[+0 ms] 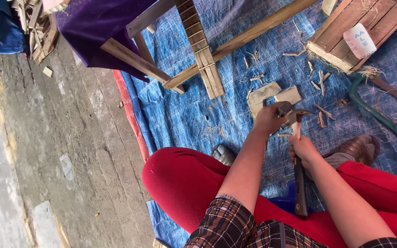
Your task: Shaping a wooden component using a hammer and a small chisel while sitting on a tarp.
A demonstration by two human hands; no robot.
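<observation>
Over the blue tarp (198, 110), left hand (268, 120) clasps something mostly hidden; right hand (303, 148) grips a hammer (298, 156).

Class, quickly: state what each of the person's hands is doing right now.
Left hand: closed on the hammer head.
Right hand: closed around the dark hammer handle.

Blue tarp (184, 110), wood frame (235, 41), slatted panel (368, 23), purple cloth (93, 23), green saw (382, 117), concrete floor (47, 138).

Dark-handled hammer (298, 151) held upright over blue tarp, metal head topmost
</observation>
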